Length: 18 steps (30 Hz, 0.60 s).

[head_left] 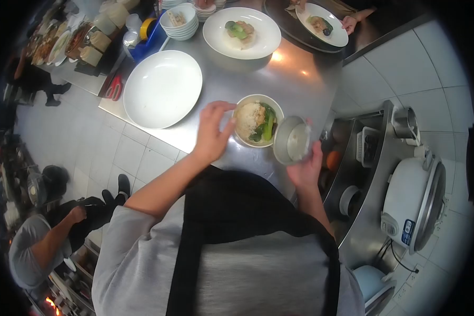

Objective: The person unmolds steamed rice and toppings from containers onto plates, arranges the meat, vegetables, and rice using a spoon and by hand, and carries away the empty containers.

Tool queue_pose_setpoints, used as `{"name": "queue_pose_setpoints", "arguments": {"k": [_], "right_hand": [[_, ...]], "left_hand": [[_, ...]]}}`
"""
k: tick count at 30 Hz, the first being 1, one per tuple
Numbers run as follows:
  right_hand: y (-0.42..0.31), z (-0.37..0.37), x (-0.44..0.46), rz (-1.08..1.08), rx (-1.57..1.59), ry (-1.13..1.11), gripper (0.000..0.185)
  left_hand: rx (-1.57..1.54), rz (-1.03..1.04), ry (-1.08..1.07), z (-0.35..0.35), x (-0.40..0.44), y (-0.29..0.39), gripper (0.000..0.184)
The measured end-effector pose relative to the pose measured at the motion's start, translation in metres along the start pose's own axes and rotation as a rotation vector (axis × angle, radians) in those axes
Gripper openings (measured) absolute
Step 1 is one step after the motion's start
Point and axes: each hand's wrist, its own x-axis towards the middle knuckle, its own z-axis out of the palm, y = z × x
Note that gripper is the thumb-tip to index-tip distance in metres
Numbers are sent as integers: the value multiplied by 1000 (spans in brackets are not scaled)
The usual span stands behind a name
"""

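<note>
On the steel counter in front of me stands a white bowl [244,138] with rice [250,118] and green leafy vegetables [267,124] in it. My left hand [213,131] is at the bowl's left side, thumb and fingers apart; whether the fingertips touch the rim I cannot tell. In my right hand [306,167] is a small round metal bowl [290,139], tilted and slightly blurred, just right of the white bowl. A large white plate [163,89] with nothing on it lies to the left. Beyond the bowl sits a white plate of food [216,31].
Another person's hand [348,23] holds a plate of food [336,34] at the far right. Stacked bowls [180,31], a blue bin [147,47] and red-handled scissors [114,88] are at the back left. A rice cooker [408,189] stands right. A co-worker [31,247] is at lower left.
</note>
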Motion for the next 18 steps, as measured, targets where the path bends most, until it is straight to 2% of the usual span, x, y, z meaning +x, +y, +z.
{"name": "queue_pose_setpoints", "arguments": {"k": [2,5,6,10,12,16,18], "right_hand": [[12,16,18,-172,-332,-21,71],[36,27,41,-536,-1477,-1,71],[44,42,42,-540,-1716,16,73],[63,66,43,-387,-2085,26,70],[53,64,46,-483,-2049,-33,68],[41,73,63,-597,-2051,-51,65],[53,70,77,-489,-2201,35,63]], "left_hand": [[-24,-60,22,-23,2,-12,30],[-81,-128,52,-47,4,-29,31],[-104,-148,63,-52,4,-34,31],[-196,-200,66,-63,4,-51,33],[-325,-265,27,-60,0,-61,34],[-496,-453,-273,-17,-8,-77,39],[-434,-465,-375,12,-10,-92,40]]}}
